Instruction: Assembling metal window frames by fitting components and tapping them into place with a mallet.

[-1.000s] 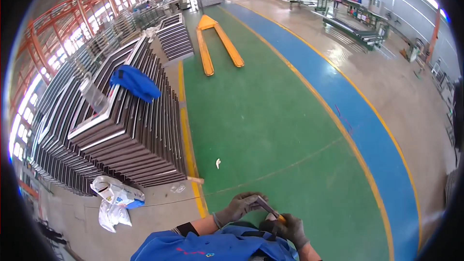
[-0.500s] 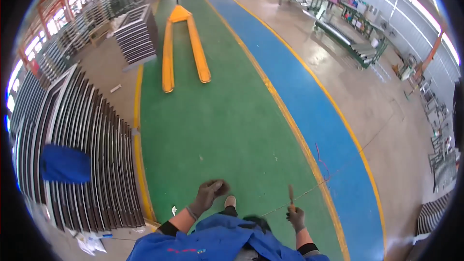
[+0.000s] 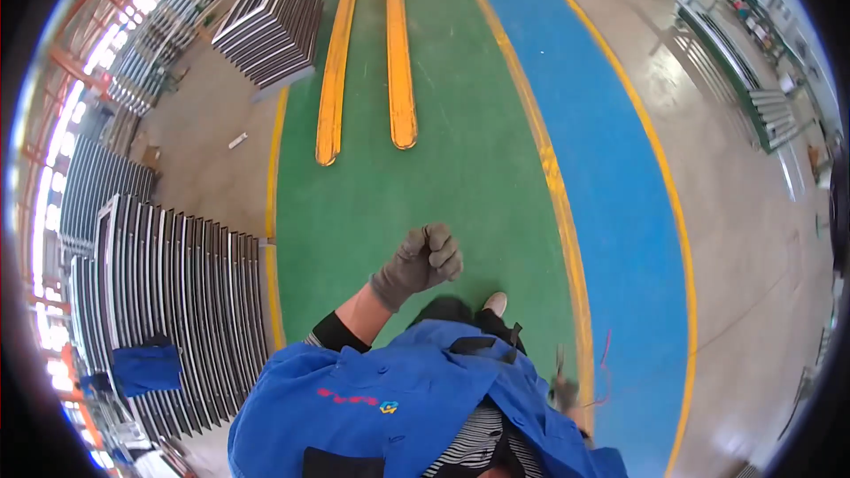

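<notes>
My left hand, in a grey-brown work glove, is raised in front of my chest. Its fingers are curled into a loose fist, and nothing sticks out of it. Low on the right, partly hidden by my blue jacket, is my gloved right hand. It grips a slim, blade-like tool that points up and away from me. The tool's exact kind is too small and blurred to tell. Below my hands lies the green floor lane, with one of my shoes on it.
Ahead are the yellow forks of a pallet truck. Dark metal frames stand in a row at left, a blue cloth over them; another frame stack is farther off. A red strand lies on the blue lane. A roller bench stands far right.
The pallet truck and frame stacks appear nearer, and the view has tipped downward. My left hand has risen with its fingers more curled. My right hand has dropped lower, still gripping the tool.
</notes>
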The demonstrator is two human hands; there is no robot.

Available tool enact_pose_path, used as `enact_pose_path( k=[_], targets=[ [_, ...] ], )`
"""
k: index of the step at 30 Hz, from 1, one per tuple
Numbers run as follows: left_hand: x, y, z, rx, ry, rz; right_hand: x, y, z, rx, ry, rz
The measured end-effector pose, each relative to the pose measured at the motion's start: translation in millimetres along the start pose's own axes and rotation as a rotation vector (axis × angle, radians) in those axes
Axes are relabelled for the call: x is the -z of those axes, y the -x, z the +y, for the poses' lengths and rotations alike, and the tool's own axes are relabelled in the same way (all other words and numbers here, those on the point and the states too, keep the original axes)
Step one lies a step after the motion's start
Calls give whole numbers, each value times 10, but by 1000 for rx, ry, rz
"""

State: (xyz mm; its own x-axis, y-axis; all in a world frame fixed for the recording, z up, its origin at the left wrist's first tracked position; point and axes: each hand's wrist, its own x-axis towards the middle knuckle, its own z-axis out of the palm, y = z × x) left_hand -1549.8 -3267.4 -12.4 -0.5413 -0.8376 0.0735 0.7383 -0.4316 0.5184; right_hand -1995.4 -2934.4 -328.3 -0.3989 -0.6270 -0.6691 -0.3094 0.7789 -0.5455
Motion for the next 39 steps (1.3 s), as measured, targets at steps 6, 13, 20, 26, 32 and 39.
enact_pose_path(
  k=[6,13,20,26,32,39],
  targets=[
    [1002,-2453,719,-25,153,-168,973,-2946,-5201,471,-29,-8],
    [1980,-5698,1316,164,-67,349,1484,-4754,-8444,624,-310,109],
    [2696,-9486,1894,449,-450,104,1946,-6573,-10335,450,-601,-42],
    [3674,-12646,2374,357,-594,124,1986,-9072,-12417,540,-620,-170],
    [4414,-14880,3465,195,-749,364,1773,-10794,-15291,1008,-235,-339],
    [5905,-17906,4898,49,-322,507,2219,-13098,-18267,1174,-76,-404]
  ],
)
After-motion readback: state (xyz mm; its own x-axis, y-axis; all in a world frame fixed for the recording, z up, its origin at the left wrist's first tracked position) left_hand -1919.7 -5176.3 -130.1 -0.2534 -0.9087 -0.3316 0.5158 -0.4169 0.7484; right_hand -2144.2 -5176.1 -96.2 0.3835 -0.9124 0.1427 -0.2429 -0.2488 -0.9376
